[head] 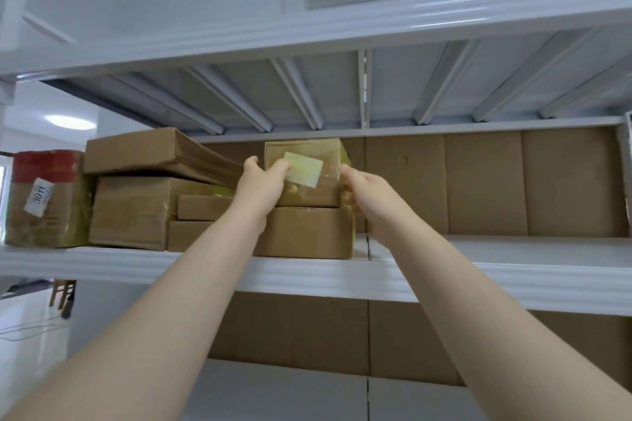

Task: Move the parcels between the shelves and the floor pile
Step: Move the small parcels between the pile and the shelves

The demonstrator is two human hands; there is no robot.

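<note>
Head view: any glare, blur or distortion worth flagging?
Head view: wide-angle bowing curves the shelf edge; glare streaks the upper beam; the ceiling lamp is blown out; the label on the box is washed out and unreadable; the left hand and right hand gripping it look slightly soft.

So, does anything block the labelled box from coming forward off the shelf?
Nothing visible does. The left grip and right grip hold the labelled box by its sides; it sits on a bigger box, with nothing in front.
</note>
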